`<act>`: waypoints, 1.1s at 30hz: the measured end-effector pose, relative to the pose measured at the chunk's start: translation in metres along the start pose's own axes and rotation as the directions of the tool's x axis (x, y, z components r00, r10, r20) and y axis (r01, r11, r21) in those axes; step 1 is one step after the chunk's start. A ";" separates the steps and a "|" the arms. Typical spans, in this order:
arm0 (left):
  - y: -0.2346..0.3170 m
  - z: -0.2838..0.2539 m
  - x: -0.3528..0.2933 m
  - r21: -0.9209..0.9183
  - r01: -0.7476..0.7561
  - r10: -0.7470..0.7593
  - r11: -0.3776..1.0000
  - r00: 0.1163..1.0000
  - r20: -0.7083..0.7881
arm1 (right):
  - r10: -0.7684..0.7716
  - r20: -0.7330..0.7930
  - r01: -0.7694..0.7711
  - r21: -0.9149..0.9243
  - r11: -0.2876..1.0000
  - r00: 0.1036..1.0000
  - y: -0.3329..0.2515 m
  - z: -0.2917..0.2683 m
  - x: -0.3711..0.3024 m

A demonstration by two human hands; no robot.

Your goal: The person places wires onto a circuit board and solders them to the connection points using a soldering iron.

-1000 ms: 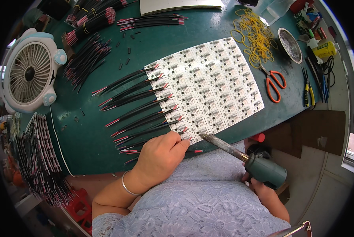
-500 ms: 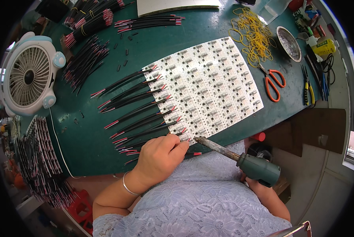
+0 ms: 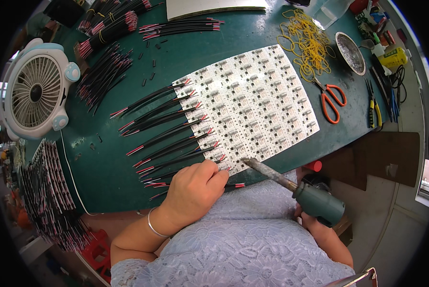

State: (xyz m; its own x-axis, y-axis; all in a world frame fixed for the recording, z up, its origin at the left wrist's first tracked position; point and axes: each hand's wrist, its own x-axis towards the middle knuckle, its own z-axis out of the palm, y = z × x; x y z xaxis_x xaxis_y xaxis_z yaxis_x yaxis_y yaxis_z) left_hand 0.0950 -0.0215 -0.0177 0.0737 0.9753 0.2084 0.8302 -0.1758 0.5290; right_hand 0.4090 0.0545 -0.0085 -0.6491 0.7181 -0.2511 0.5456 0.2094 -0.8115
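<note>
A white sheet of circuit boards lies on the green table, with black cables along its left edge, their red wire ends on the boards. My left hand is closed in a pinch at the sheet's near left corner. It appears to hold a black cable, whose wire ends show just past the fingertips; the grip itself is hidden. My right hand is wrapped round the green handle of a soldering iron, mostly hidden behind it. The iron's tip is over the near edge of the sheet, right of those wire ends.
Left stand a white fan and a hanging stack of wired boards. Cable bundles lie at the far left. Yellow rubber bands, a metal bowl, orange-handled scissors and pliers lie right.
The soldering iron has shifted slightly right; its tip has moved up and away from the wire ends near my left fingertips. My left hand has hardly moved.
</note>
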 end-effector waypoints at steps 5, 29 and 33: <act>0.002 -0.001 0.004 0.014 -0.003 0.003 1.000 1.000 -0.020 | 0.150 -0.072 -0.094 0.502 0.860 0.986 -0.006 0.005 -0.006; -0.009 -0.006 0.003 0.004 -0.120 0.120 0.993 0.993 0.002 | 0.020 -0.004 -0.019 0.223 0.975 1.000 0.003 0.004 -0.005; -0.010 -0.007 0.006 -0.049 -0.096 0.096 0.994 0.995 0.002 | 0.048 -0.003 -0.046 0.240 0.970 0.999 0.001 0.003 -0.003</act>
State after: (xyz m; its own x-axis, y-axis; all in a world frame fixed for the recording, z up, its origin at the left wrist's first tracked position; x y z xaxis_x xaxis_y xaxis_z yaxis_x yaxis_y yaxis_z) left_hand 0.0828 -0.0149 -0.0158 0.1541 0.9540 0.2571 0.7912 -0.2750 0.5463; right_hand 0.4099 0.0502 -0.0104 -0.6203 0.7294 -0.2884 0.4316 0.0103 -0.9020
